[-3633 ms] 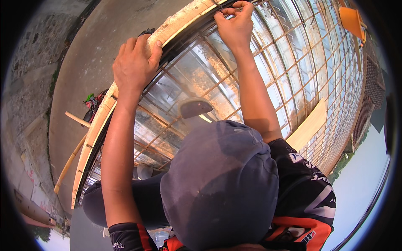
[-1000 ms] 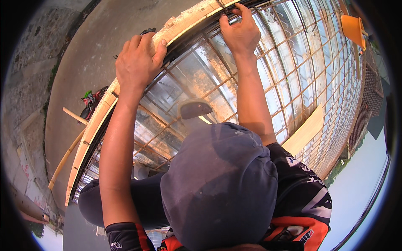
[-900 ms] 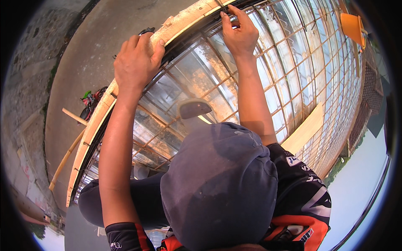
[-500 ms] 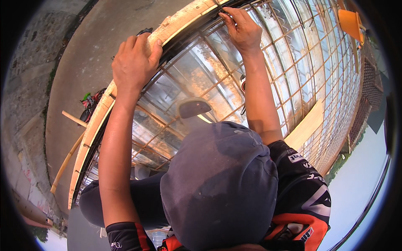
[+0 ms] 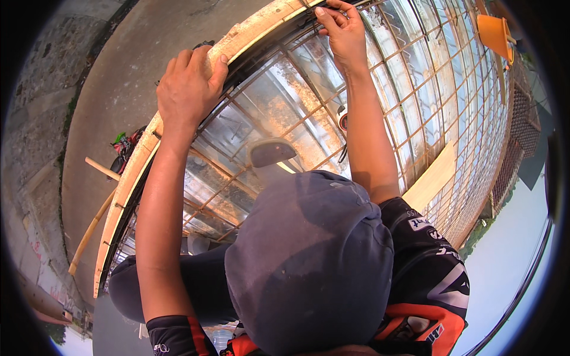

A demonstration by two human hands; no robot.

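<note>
My left hand [image 5: 189,89] is wrapped over the edge of a long pale wooden board [image 5: 240,37], its thumb on the near side. Ahead and to the right, my right hand [image 5: 344,29] is by the top of the board, close to a dark steel bar [image 5: 310,16] of the rebar mesh. Its thumb and forefinger are apart, and no object shows between them. Below both forearms the rusty rebar mesh [image 5: 320,107] spreads over shiny corrugated metal sheets [image 5: 285,83]. Some fingertips of the left hand are hidden behind the board.
An orange plastic container [image 5: 494,32] stands at the far right. A loose plank [image 5: 430,178] lies on the mesh. Beside my right forearm is a small round white-and-red thing [image 5: 342,118]. Nails [image 5: 119,205] stick out along the board. Grey pavement [image 5: 101,118] lies beyond it on the left.
My right hand's fingers have parted from a pinch at the dark bar, and the hand has shifted slightly up. My left hand keeps its hold on the board.
</note>
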